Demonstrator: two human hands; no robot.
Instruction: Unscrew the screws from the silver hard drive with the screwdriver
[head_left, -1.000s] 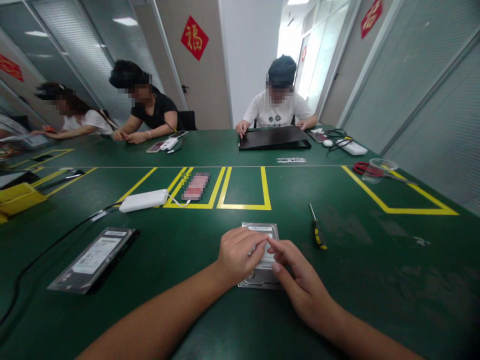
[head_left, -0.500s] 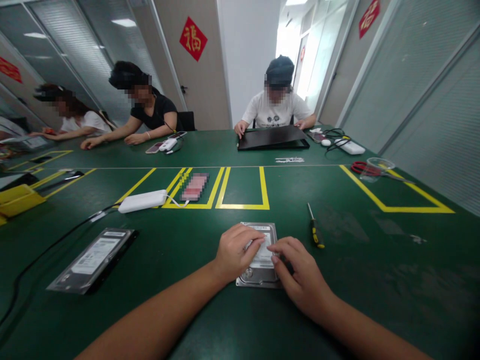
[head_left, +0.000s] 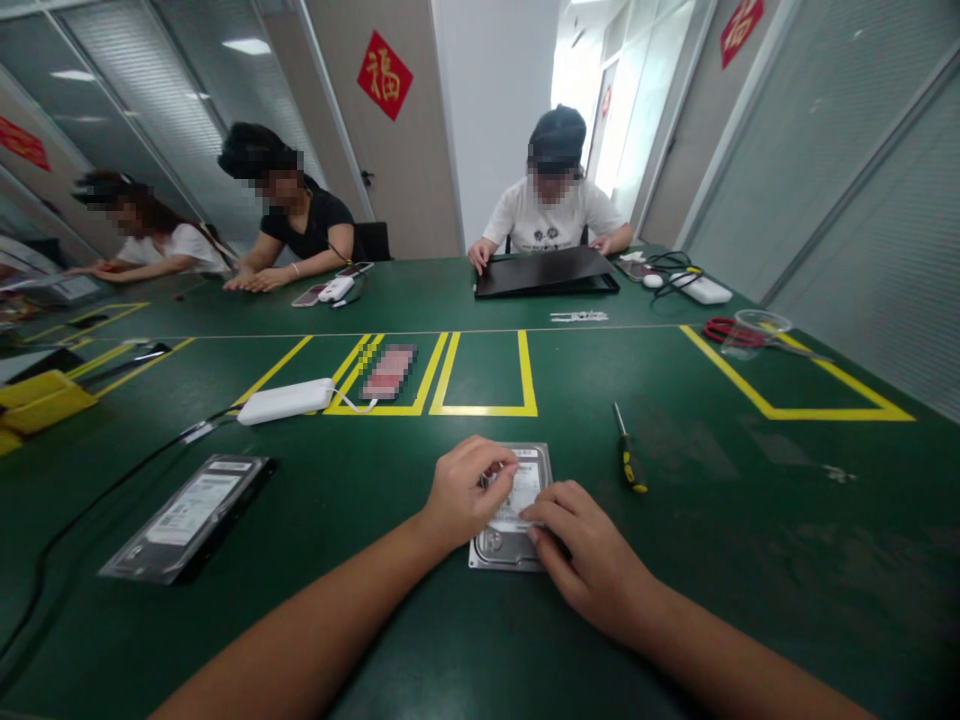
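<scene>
A silver hard drive (head_left: 491,550) with a white label lies flat on the green table, partly covered by my hands. My left hand (head_left: 469,490) is over its left side, thumb and forefinger brought close in a pinch; anything between them is too small to make out. Over the drive's right edge, my right hand (head_left: 589,550) has its forefinger and thumb slightly apart, fingertips at the label. To the right of the drive rests a black-and-yellow screwdriver (head_left: 630,462), its shaft pointing away from me.
Left of me lies another hard drive (head_left: 191,515) in a clear bag. A white power bank (head_left: 285,401) is cabled to a phone (head_left: 388,372). Scissors (head_left: 727,332) and a clear plastic cup (head_left: 759,325) stand far right. Across the table, a person holds a black panel (head_left: 551,270).
My right hand has moved slightly left, its fingertips lower on the label. My left hand has shifted a little up and left. A co-worker at far left has drawn their hands together.
</scene>
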